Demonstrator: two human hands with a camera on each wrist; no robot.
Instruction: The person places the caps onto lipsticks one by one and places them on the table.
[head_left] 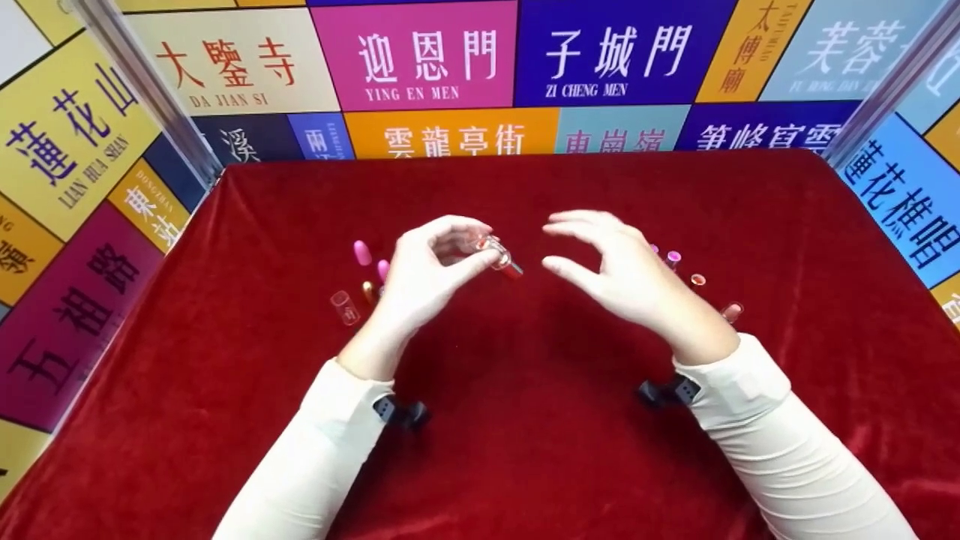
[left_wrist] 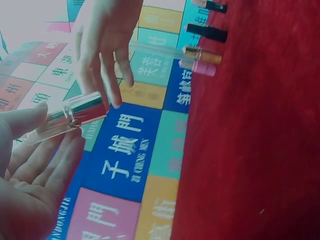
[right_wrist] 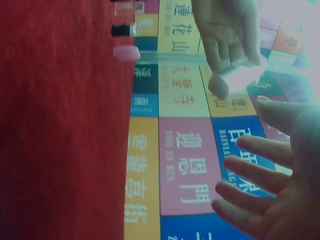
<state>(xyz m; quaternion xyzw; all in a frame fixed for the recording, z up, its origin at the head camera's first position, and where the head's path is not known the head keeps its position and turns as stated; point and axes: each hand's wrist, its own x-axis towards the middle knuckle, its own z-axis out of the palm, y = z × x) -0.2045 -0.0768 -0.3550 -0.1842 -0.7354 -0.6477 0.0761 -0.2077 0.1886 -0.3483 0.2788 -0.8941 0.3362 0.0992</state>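
A lipstick (head_left: 501, 256) with a clear cap and a shiny metallic tube is pinched between the thumb and fingers of my left hand (head_left: 424, 274), above the red cloth. The left wrist view shows this lipstick (left_wrist: 75, 114) tilted, its clear end toward the palm. My right hand (head_left: 619, 270) hovers to the right of it, thumb and fingers spread apart with nothing between them. A gap separates the right fingertips from the lipstick. Glare washes out the held lipstick in the right wrist view.
Left of the left forearm are a pink cap (head_left: 362, 253), a clear cap (head_left: 345, 308) and other small caps. Several uncapped lipsticks, among them a pink one (head_left: 673, 259) and a red one (head_left: 698, 280), stand beside the right forearm. Printed panels (head_left: 427, 56) border the red cloth (head_left: 495, 420).
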